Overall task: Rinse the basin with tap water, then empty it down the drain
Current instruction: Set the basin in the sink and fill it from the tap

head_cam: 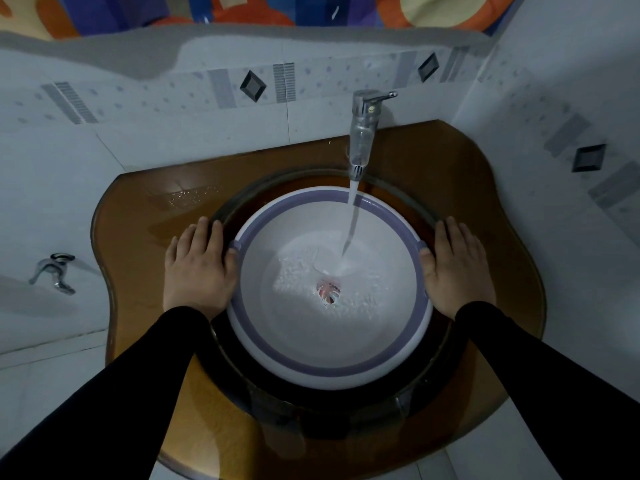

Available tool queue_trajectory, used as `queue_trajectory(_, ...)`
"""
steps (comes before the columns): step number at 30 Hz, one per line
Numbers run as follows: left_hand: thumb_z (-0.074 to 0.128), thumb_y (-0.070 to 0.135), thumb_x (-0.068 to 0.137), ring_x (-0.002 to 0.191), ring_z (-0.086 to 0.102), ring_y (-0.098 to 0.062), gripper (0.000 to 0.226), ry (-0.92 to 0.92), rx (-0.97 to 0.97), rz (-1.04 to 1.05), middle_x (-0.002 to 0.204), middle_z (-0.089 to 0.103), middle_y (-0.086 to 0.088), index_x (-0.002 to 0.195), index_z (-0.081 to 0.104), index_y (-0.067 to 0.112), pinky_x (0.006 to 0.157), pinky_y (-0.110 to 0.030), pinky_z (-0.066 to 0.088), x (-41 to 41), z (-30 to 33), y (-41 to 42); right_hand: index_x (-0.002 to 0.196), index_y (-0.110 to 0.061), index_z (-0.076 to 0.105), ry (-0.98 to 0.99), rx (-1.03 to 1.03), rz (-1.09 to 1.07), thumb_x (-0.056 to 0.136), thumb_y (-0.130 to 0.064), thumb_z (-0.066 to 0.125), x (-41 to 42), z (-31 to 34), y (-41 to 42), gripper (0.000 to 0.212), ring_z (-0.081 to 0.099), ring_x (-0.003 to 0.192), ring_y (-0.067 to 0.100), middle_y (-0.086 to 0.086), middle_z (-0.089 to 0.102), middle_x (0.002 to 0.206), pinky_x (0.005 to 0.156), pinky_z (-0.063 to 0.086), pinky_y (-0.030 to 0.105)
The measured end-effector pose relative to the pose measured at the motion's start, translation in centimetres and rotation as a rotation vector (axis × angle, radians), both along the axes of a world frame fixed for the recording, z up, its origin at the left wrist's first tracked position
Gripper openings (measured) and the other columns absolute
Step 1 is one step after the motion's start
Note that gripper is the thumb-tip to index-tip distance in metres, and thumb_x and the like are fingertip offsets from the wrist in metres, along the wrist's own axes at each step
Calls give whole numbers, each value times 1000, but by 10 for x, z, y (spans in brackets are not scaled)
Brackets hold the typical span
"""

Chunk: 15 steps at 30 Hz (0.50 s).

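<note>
A round white basin with a purple rim (304,367) sits inside the dark glass sink bowl (346,403). The chrome tap (363,129) at the back runs a stream of water (351,223) into the basin, where shallow bubbly water pools around a small reddish mark in the bottom. My left hand (199,268) lies at the basin's left rim, thumb against the small handle. My right hand (457,268) lies at the right rim in the same way. Both sets of fingers are spread flat over the sink edge.
The sink is set in an amber glass counter (138,209) with a wet patch at the back left. White tiled walls close in behind and on both sides. A second chrome tap (53,271) sticks out of the left wall.
</note>
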<state>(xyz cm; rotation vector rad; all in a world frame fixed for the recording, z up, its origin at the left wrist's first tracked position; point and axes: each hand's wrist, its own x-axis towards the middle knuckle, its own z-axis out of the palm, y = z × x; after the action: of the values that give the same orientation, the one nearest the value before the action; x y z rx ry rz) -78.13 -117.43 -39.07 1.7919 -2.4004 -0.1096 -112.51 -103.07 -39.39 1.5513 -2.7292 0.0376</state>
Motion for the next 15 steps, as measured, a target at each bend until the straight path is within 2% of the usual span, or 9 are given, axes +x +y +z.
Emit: queue_trajectory(15,19,50,97,142,24,-31,63,7,-3,-1,155,29,-12,147,34,14,116,-48,15,0,0,0,149,-14,22,11,-8,3,97,-54,10,-1,-2,0,66,18,144,29,11,22,157,116,12,42)
